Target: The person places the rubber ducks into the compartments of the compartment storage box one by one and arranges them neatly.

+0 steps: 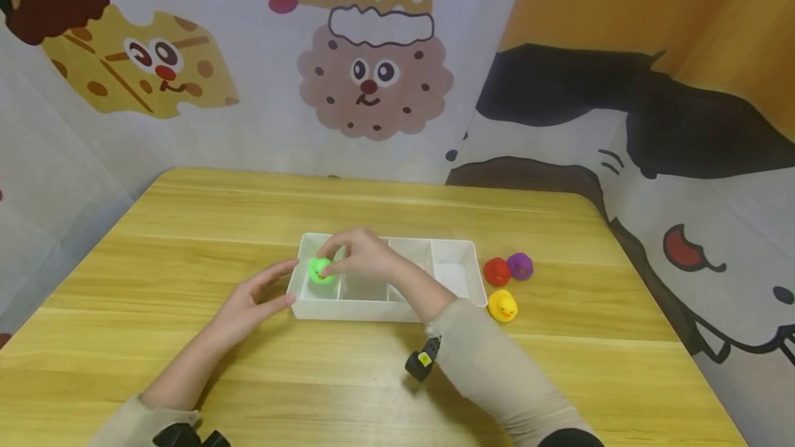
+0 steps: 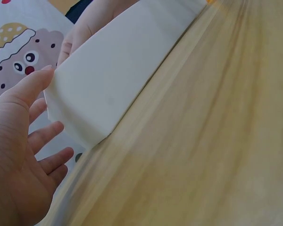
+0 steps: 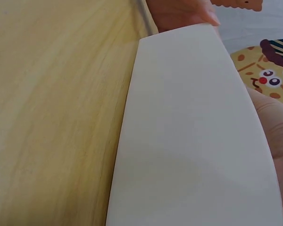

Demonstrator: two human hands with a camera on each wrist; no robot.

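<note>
The right hand (image 1: 360,254) is narrowing on the green toy duck (image 1: 318,269), pinching it between thumb and fingers inside the leftmost compartment of the white tray (image 1: 354,310). Whether the duck is resting on the compartment floor cannot be told. The left hand (image 1: 251,299) is holding nothing and is standing wide, fingers apart, at the tray's left end, its thumb touching the front left corner.

The tray, divided into four compartments, is standing on the desk (image 1: 348,371) with its long sides running roughly parallel to the desk's back edge, well apart from the left and right edges.

Three items are lying between the tray's right end and the desk's right edge. The yellow toy duck (image 1: 503,305) is sitting just beside the tray's front right corner. The red toy (image 1: 497,272) is lying behind it, near the right end wall; the purple toy (image 1: 520,266) is lying close beside the red one, nearer the desk's right edge.

Obstructions: the right forearm is crossing the tray and covering part of its front wall and inner compartments. In both wrist views the outer wall is hiding the duck. A printed backdrop (image 1: 248,143) is hanging behind the desk's back edge.
</note>
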